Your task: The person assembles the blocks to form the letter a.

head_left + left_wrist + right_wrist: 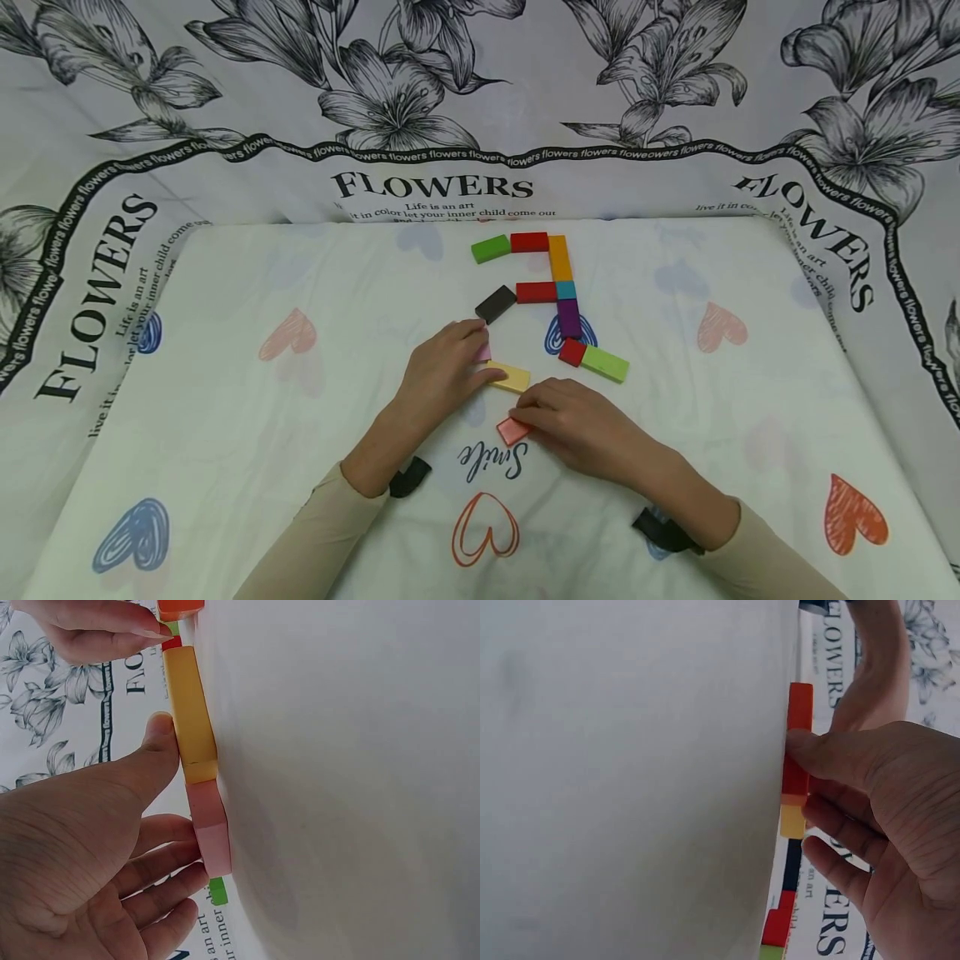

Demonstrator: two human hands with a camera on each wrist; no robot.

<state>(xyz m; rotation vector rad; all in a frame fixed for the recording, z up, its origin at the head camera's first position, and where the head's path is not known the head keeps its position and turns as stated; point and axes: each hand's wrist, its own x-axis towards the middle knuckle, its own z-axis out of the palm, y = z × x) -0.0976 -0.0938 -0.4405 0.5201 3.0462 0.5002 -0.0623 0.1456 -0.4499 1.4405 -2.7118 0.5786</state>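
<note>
My left hand reaches over a pink block, mostly covered in the head view. Its fingertips rest along the pink block's side, while the thumb touches the yellow block. In the left wrist view, the yellow block meets the pink one end to end. Nearer the body, my right hand pinches a coral-coloured block between thumb and fingers. That block looks orange-red in the right wrist view. Just beyond the left fingertips lies a black block.
A row of blocks bends across the far side: a green block, red blocks, an orange block, a blue block, a purple block and a light green block. All lie on a heart-patterned cloth.
</note>
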